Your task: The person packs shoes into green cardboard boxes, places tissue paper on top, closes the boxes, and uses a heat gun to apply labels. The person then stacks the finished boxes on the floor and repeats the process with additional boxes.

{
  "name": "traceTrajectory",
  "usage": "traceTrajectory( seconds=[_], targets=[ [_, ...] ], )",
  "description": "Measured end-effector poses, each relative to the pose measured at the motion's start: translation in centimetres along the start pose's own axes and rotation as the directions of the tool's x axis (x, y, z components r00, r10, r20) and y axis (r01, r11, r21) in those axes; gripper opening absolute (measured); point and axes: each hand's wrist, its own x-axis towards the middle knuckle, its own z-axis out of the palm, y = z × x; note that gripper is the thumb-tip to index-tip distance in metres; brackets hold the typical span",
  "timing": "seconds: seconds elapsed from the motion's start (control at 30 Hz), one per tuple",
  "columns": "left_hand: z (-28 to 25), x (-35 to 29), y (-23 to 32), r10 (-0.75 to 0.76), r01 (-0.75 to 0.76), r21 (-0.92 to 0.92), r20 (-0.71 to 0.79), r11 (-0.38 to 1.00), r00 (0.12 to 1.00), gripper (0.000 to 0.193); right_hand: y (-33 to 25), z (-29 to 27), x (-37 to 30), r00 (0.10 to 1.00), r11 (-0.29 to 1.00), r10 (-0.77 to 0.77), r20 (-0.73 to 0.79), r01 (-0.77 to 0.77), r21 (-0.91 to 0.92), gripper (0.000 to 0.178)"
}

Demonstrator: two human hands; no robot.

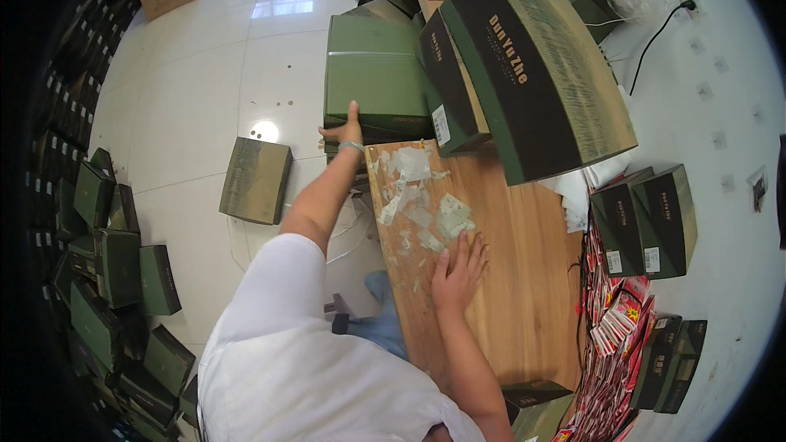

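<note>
My left hand (347,128) reaches forward past the table's far left corner, fingers spread, against the near left corner of a green shoebox (377,82). A pale band circles that wrist. Whether it bears any of the box's weight, I cannot tell. On the wooden table (524,270) my right hand (460,272) lies flat with its fingers stretched out. Just beyond its fingertips is a crumpled, pale green scrap of paper (454,217). Torn whitish label scraps (409,165) stick to the tabletop between my two hands.
A large dark-and-green box (524,74) and a narrower box (450,86) stand at the table's far end. Red printed cards (614,327) pile along its right side. A lone shoebox (255,180) rests on the tiled floor; stacked boxes (110,270) line the left.
</note>
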Motion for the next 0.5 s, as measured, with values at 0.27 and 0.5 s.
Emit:
traceTrajectory(
  seconds=[0.27,0.5],
  targets=[
    [-1.4,-3.6,-3.1,0.053,-0.055,-0.151,-0.018,0.987,0.998,0.135,0.1,0.5,-0.1,0.999,0.999,-0.031,-0.04,0.031,-0.007,0.054],
    [-6.1,6.2,4.4,0.629,-0.634,0.472,0.195,0.613,0.753,0.051,0.1,0.6,-0.2,0.999,1.0,-0.017,-0.052,0.017,0.006,0.055]
  ],
)
